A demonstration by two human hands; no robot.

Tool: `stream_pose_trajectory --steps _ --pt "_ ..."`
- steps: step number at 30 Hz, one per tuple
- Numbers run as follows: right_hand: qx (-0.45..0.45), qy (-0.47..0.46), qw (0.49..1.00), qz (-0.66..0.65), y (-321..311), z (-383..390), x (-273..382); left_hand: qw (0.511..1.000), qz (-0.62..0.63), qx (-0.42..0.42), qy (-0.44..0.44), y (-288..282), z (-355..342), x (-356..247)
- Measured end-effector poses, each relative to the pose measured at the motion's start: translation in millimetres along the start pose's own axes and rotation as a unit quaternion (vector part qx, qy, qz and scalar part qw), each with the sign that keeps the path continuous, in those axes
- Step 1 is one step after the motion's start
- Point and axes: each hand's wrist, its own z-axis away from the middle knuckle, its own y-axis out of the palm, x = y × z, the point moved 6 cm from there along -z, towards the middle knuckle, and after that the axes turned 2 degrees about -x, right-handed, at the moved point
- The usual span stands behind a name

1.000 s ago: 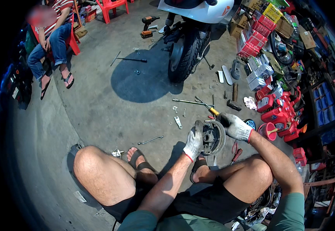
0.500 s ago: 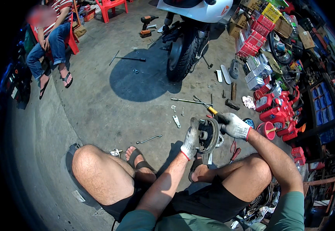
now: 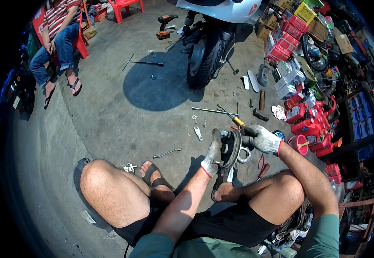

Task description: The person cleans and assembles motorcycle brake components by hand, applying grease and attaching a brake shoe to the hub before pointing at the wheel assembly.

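A round, dark brake plate with a pale curved rim is held on edge above the floor between my knees. My left hand grips its left side, thumb uppermost. At the upper right rim is my right hand, its fingers curled against the plate and partly hidden. Both hands wear white gloves with dark, soiled fingers. Just beyond the right fingers lies a yellow-handled tool. A silver ring-shaped part shows behind the plate; whether it is attached cannot be made out.
A T-handle wrench, a hammer, an offset wrench and red-handled pliers lie on the concrete. A scooter wheel stands ahead. Red jugs and boxes line the right. A seated person is at far left.
The brake plate has turned in my hands, so its face looks narrower and more of the silver ring shows. Both hands stay on it; the whole view has shifted slightly.
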Motion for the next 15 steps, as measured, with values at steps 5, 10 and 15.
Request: stream_pose_trajectory --steps 5,10,15 --pt "0.002 -0.013 1.000 0.007 3 -1 -3 0.996 0.051 -0.057 -0.035 -7 -7 13" --pt "0.028 0.000 0.999 -0.020 4 -3 -6 0.945 0.223 0.198 -0.133 -13 -8 27" --pt "0.000 0.025 0.999 0.032 -10 5 -13 0.817 0.456 0.277 -0.217 8 17 32"
